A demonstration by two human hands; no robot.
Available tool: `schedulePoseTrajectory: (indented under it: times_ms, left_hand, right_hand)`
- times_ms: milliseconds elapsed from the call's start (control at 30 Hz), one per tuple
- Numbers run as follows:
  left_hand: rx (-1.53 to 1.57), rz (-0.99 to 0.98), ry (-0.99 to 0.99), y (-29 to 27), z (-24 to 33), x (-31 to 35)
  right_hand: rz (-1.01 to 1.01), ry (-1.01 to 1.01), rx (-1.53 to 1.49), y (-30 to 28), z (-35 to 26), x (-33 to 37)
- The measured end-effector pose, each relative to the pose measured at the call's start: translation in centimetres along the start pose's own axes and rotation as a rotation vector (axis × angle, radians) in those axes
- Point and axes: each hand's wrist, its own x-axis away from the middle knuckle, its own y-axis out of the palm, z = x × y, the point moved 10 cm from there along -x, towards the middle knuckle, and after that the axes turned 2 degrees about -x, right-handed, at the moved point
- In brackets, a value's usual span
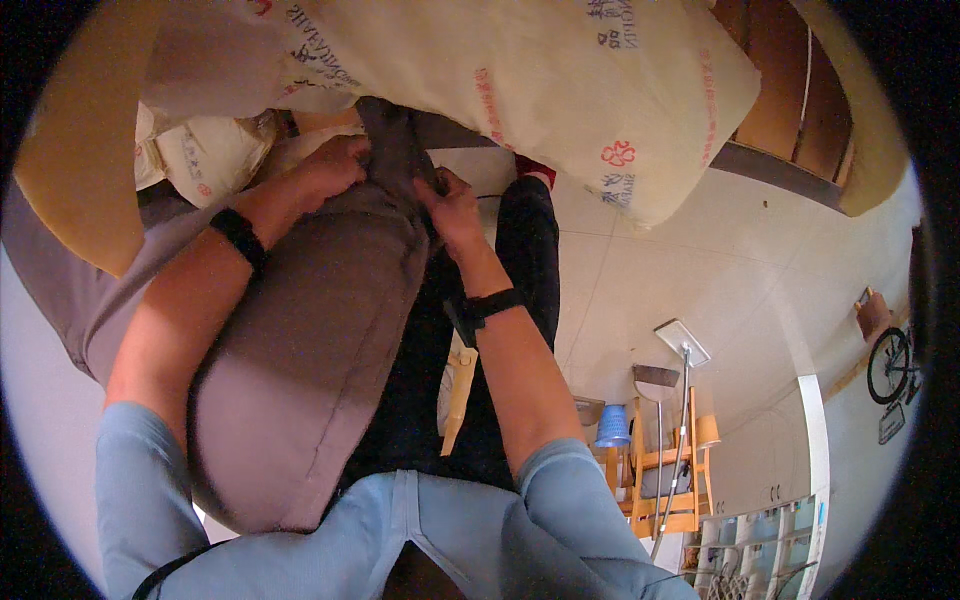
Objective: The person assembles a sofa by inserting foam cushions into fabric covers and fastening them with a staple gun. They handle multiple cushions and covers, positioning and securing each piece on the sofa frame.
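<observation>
A large stuffed cushion in a grey-brown fabric cover (300,370) stretches from my chest out to the far side. At its far end the cloth is bunched into folds. My left hand (338,165) is closed on the bunched cloth from the left. On the right edge of the folds my right hand (452,205) pinches the same fabric, fingers curled. Just beyond both hands lies a big cream plastic sack (560,90) with red and blue print. The cloth and fingers partly hide what lies between the hands.
Tan foam-like pieces (80,150) stand at the left, beside a smaller printed bag (210,160). A yellow narrow object (459,400) lies by my lap. On the right are a mop (683,342), a dustpan (656,378), a wooden chair (680,520), a blue basket (612,427) and a bicycle wheel (887,366).
</observation>
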Motion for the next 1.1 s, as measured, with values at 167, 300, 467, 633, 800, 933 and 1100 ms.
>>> schedulePoseTrajectory:
  times_ms: [167, 300, 467, 633, 800, 933, 1100]
  left_hand:
    - [0.037, 0.056, 0.092, 0.0, 2.4, 0.0]
    - [0.087, -0.097, 0.115, 2.0, 3.2, -2.6]
    - [-0.103, -0.001, -0.006, 2.0, -0.8, -6.4]
    - [0.075, -0.019, 0.212, 2.2, 0.5, -6.5]
    - [-0.082, 0.023, 0.060, 1.8, -0.8, -5.8]
    - [-0.123, 0.068, -0.009, 0.9, -2.2, -5.6]
    - [0.013, -0.079, -0.194, 1.9, -2.4, -3.9]
  right_hand:
    - [0.040, -0.110, 0.148, -0.3, -2.7, 1.8]
    - [0.109, -0.218, 0.162, 0.2, -4.2, 2.8]
    - [0.018, -0.213, 0.161, 0.0, -3.8, 1.3]
    - [-0.195, 0.106, -0.235, 0.9, -1.9, -2.0]
    - [-0.264, 0.358, -0.406, 2.0, -1.7, -1.9]
    - [-0.280, 0.421, -0.752, 3.3, -0.9, -1.2]
    - [-0.205, 0.526, -1.056, 3.4, 1.5, -0.5]
